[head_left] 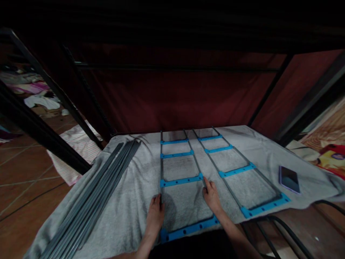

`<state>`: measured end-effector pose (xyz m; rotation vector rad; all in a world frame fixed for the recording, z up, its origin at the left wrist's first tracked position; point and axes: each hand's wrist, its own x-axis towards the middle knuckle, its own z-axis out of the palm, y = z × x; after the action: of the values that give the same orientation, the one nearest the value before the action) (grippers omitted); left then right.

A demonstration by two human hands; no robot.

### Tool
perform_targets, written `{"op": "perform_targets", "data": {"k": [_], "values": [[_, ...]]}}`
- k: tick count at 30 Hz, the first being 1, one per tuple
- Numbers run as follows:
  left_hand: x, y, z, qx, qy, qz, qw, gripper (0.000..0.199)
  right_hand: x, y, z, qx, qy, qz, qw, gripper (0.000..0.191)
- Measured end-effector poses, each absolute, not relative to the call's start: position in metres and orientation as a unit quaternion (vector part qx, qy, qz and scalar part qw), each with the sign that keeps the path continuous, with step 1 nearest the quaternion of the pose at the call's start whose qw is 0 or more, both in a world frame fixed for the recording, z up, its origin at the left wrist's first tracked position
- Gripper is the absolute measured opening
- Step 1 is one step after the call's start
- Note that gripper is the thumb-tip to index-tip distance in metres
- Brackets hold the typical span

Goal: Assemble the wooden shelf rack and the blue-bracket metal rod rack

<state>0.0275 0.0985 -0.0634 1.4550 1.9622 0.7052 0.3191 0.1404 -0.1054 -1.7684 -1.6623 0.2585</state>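
Two ladder-shaped frames of grey rods joined by blue crossbars lie side by side. My left hand (155,212) grips the left rod of the nearer frame (182,180), below its third crossbar. On the opposite rod of that frame, my right hand (211,194) is closed just under the same crossbar's end. The second frame (237,170) lies to the right, untouched. Its widest blue crossbar (265,208) faces me. To the left of my hands rests a bundle of loose grey rods (94,201).
A grey blanket (129,216) covers the surface. A phone (289,179) lies at its right side. Dark metal posts (45,133) and a red panel (172,97) enclose the far side. Clothes (43,100) are piled on the tiled floor at left. A black chair frame (285,226) stands at lower right.
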Motion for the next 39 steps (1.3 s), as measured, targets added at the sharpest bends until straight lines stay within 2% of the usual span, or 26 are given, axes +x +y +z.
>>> {"op": "perform_targets", "data": {"k": [12, 24, 29, 35, 37, 39], "values": [[0.022, 0.104, -0.08, 0.639, 0.727, 0.163, 0.192, 0.053, 0.314, 0.144, -0.104, -0.679, -0.635, 0.086, 0.359, 0.061], [0.022, 0.102, -0.092, 0.67, 0.711, 0.181, 0.114, 0.056, 0.313, 0.145, -0.098, -0.692, -0.633, 0.11, 0.329, 0.064], [0.024, 0.102, -0.089, 0.642, 0.717, 0.226, 0.153, 0.05, 0.314, 0.144, -0.103, -0.684, -0.633, 0.103, 0.349, 0.067], [-0.015, 0.109, -0.068, 0.584, 0.656, 0.34, 0.337, 0.045, 0.319, 0.143, -0.114, -0.658, -0.653, 0.081, 0.366, 0.064], [-0.045, 0.11, -0.055, 0.57, 0.681, 0.351, 0.298, 0.046, 0.321, 0.143, -0.117, -0.653, -0.66, 0.072, 0.366, 0.062], [-0.079, 0.108, -0.043, 0.566, 0.736, 0.329, 0.172, 0.047, 0.322, 0.143, -0.12, -0.648, -0.665, 0.062, 0.365, 0.06]]}}
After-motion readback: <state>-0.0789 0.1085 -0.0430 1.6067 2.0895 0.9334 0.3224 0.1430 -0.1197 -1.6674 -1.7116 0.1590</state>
